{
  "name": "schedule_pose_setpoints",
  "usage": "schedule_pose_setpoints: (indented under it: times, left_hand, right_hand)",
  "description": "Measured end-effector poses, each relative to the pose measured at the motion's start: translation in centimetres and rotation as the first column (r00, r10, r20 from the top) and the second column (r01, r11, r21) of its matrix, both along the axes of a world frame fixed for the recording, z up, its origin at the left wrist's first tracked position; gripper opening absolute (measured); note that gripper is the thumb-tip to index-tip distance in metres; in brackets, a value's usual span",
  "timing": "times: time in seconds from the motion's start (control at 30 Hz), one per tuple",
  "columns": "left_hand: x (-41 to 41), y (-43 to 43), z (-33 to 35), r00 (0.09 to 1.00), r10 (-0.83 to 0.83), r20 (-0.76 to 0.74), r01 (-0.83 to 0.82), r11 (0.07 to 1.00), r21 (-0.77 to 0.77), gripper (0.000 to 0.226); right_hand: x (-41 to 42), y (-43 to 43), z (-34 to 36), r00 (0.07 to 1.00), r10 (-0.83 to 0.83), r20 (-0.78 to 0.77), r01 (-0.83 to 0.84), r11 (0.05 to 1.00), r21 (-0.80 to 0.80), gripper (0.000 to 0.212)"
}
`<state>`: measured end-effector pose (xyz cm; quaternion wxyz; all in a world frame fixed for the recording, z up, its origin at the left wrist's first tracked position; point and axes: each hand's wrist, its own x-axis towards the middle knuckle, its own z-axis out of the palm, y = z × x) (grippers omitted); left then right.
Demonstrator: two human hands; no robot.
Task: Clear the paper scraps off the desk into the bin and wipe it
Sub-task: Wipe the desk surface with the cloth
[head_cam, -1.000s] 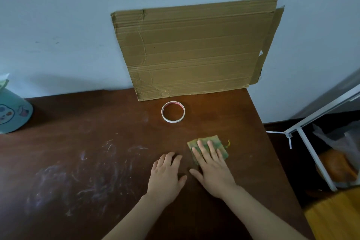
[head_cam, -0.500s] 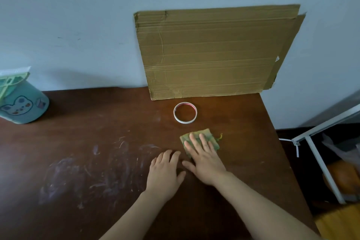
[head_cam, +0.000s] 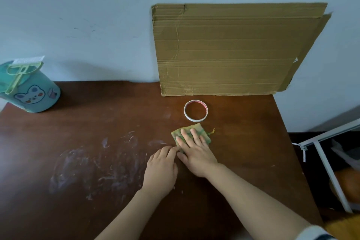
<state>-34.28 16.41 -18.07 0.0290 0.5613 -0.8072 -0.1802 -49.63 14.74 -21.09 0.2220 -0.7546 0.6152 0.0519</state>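
A small green folded cloth [head_cam: 202, 130] lies on the dark brown desk [head_cam: 97, 122], just in front of a tape ring. My right hand [head_cam: 194, 152] presses flat on the cloth with straight fingers. My left hand [head_cam: 161, 169] rests flat on the desk beside it, its fingertips touching the right hand's thumb side. Whitish smears [head_cam: 93, 163] mark the desk surface left of my hands. A teal bin [head_cam: 29, 87] with a rabbit picture stands at the desk's far left, a light green clip on its rim.
A ring of tape [head_cam: 195, 110] sits behind the cloth. A flattened cardboard sheet [head_cam: 233, 50] leans on the wall at the back right. Past the desk's right edge stands a white metal frame [head_cam: 329, 163] with bags and an orange object.
My right hand has pushed the cloth a little leftward, toward the tape ring and my left hand. The camera view has swung left, bringing the teal bin fully into sight.
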Motion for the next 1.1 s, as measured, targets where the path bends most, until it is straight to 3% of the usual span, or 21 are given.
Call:
schedule_pose_setpoints:
  times: [0.13,0.33,0.43,0.6,0.7,0.8,0.97,1.1]
  left_hand:
    - [0.8,0.3,-0.3,1.000,0.014,0.016,-0.014,1.000,0.021,0.047]
    - [1.2,1.1,-0.3,0.999,0.047,0.010,-0.047,0.999,0.025,0.051]
    - [1.6,1.4,0.0,0.995,0.101,0.007,-0.101,0.995,0.009,0.051]
    - [2.9,1.9,0.0,0.988,0.152,-0.022,-0.152,0.988,-0.004,0.025]
    - [2.5,2.1,-0.1,0.989,0.145,-0.031,-0.145,0.989,0.013,0.021]
    - [2.0,2.5,0.0,0.992,0.111,-0.055,-0.110,0.994,0.014,0.028]
    - [1.7,3.3,0.2,0.994,0.099,-0.048,-0.098,0.995,0.016,0.041]
    - [2.4,3.9,0.0,0.994,0.108,-0.020,-0.108,0.994,0.003,0.040]
  right_hand:
    - [-0.7,4.2,-0.6,0.992,0.126,0.020,-0.125,0.991,-0.052,0.060]
    - [0.2,-0.7,-0.1,1.000,-0.011,-0.028,0.011,1.000,-0.013,0.061]
    - [3.1,-3.8,-0.1,1.000,-0.003,-0.016,0.004,0.999,0.051,0.061]
    - [4.3,0.2,-0.1,0.989,0.141,0.050,-0.140,0.990,-0.013,0.059]
    - [2.7,5.1,-0.6,0.977,0.206,0.062,-0.203,0.978,-0.042,0.059]
    - [0.0,6.6,-0.6,0.988,0.153,-0.005,-0.153,0.988,-0.026,0.060]
    - [1.3,1.8,0.0,0.998,-0.034,-0.061,0.034,0.999,0.004,0.063]
    - [3.6,2.8,0.5,0.997,0.073,-0.017,-0.073,0.997,0.007,0.062]
